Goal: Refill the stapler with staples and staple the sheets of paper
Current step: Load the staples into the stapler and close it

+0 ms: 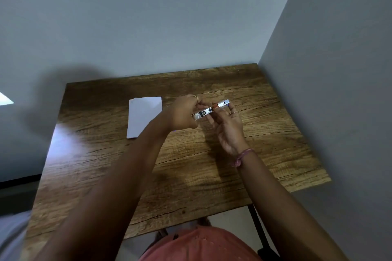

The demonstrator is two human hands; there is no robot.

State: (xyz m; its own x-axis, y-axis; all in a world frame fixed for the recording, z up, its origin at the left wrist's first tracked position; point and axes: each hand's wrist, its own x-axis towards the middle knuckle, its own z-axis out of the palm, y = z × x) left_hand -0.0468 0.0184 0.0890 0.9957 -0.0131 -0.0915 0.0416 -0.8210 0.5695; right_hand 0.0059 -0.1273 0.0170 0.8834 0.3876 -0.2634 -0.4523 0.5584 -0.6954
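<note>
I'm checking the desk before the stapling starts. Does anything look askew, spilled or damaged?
Only a small thing: the sheets on the table are not squared up, one corner peeking out at the top left. Both hands, left and right, hold the stapler above the table. Nothing looks spilled or damaged.

Both forearms reach in from 6 o'clock, converging toward 12. Left hand (pixel 182 113) back-up, fingers curled in a pinch, ring visible. Right hand (pixel 230 128) palm toward 9 o'clock, fingers curled and gripping; thread band on wrist.
</note>
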